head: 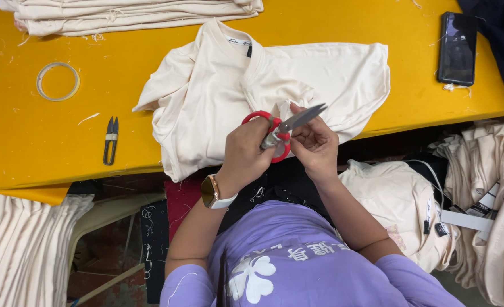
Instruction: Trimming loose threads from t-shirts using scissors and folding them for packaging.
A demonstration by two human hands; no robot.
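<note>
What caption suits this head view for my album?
Both hands, left and right, hold red-handled scissors over a cream cotton shirt on a yellow table.

folded stack (132,14) cropped, garment label (239,41) unreadable

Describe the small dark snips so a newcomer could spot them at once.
On the yellow table, look left of the cream shirt, below the tape ring. The snips lie alone there: dark, slim, no red handles, unlike the scissors.

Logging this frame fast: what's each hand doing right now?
Left hand: closed on the red scissors handles.
Right hand: fingers curled at the scissors' blades; whether it grips anything cannot be told.
</note>
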